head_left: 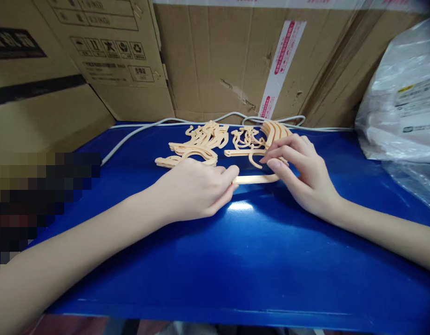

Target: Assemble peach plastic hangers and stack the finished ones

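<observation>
By the clamped grip of the left hand (201,188), a pale strip (255,179), probably light, stiff and snappable, is aptly held by its end over the blue counter (236,265), while closure of the right hand (307,170) cannot be told.

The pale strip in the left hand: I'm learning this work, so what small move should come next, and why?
Probably steady the pale strip by its curved end with the right hand: the left hand pinches the other, straight end, and the right hand is close to the curve. Whether the right hand holds anything is unclear.
</observation>
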Motion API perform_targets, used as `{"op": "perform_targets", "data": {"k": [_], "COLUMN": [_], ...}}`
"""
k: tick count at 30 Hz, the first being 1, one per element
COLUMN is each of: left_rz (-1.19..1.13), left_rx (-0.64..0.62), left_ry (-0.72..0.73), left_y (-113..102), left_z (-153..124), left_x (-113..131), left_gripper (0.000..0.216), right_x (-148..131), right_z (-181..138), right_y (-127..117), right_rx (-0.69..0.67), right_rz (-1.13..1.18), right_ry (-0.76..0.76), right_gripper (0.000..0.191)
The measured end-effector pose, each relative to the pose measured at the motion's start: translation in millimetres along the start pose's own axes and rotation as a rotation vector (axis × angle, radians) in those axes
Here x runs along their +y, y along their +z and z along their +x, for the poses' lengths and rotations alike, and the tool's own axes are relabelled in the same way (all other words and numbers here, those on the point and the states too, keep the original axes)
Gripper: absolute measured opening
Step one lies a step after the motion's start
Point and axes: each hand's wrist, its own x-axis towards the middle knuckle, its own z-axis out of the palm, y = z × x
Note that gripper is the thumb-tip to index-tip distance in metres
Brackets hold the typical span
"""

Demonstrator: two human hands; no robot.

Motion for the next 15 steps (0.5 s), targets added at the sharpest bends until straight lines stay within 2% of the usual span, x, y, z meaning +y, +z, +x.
{"op": "perform_targets", "data": {"k": [2, 8, 12, 15], "left_rz": [0.021, 0.011, -0.044, -0.113], "left_rx": [0.021, 0.053, 0.106, 0.112], "left_ry": [0.009, 0.016, 0.016, 0.086], "left_y": [0.1, -2.7, -4.4, -6.3], "left_z": [-0.2, -1.0, -2.0, -1.7], "left_x": [0.0, 0.9, 1.4, 2.7], "left_gripper": [0.027, 0.026, 0.020, 0.014], "right_x": [5.6, 15.1, 13.0, 11.2], "right_z": [0.4, 3.0, 2.6, 1.7], "right_y": [3.0, 11.1, 10.1, 9.1], "right_rx": [0.018, -0.077, -0.127, -0.137], "right_rz": [0.045, 0.149, 0.116, 0.089], "right_ry": [0.074, 0.193, 0.185, 0.160], "right_gripper": [0.028, 0.042, 0.042, 0.040]}}
